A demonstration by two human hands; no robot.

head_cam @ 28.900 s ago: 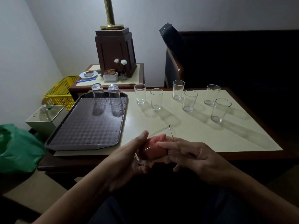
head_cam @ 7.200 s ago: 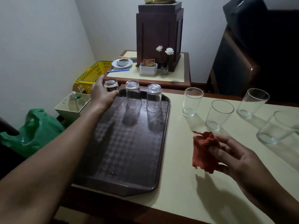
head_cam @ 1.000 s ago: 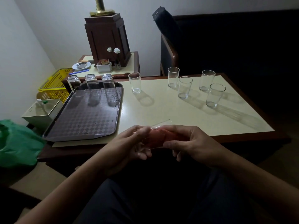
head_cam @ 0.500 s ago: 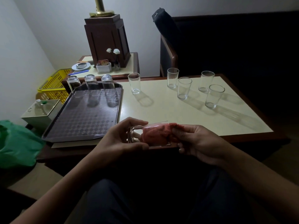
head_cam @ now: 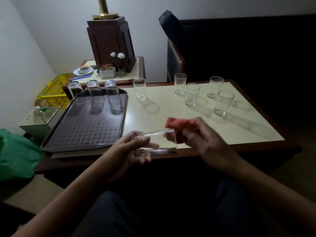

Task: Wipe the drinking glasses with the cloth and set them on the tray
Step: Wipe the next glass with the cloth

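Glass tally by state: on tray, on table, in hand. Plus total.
Upside down on the tray: 3, namely the left glass, the middle glass and the right glass
Upright on the table: 5
In the left hand, the held glass: 1
Total: 9

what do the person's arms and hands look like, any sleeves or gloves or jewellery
Both forearms are bare right up to the bottom edge of the picture, with no sleeve in view. The left hand and right hand wear no gloves. No ring, watch or bracelet shows on either, though the light is dim and the right hand is blurred. The fingers look bare, with short nails.
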